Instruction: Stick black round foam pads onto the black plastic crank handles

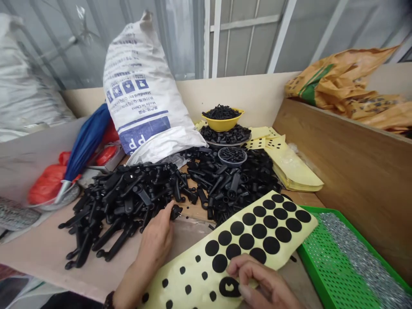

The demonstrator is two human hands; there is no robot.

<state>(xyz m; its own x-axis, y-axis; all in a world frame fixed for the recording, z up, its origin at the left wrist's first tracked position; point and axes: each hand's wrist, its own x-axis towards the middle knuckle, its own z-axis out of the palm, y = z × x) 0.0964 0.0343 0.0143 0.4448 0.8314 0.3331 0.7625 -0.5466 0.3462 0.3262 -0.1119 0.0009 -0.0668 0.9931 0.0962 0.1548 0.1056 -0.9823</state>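
Left hand (pixel 156 240), lower centre of frame, fingers curled shut on a small black plastic part (pixel 175 211) at the near edge of the heap of black handles (pixel 128 201). Right hand (pixel 262 283), bottom centre-right, grip pinched on a black round sticker (pixel 229 286) partly lifted from the yellow backing sheet (pixel 231 253); thumb and forefinger pressed at the disc's edge. Sheet lying tilted across the bench (pixel 48 253), full black discs on its upper right half, small dots on the lower left. Second heap of black parts (pixel 234 180) just behind the sheet. Green perforated tray (pixel 325 266) at lower right, silvery pieces inside. Behind the heaps: yellow bowl (pixel 222 118) of black bits, stacked yellow sheets (pixel 289 167), white printed sack (pixel 144 94) upper centre-left. Blue umbrella (pixel 86 146) and red bag (pixel 48 182) at left.
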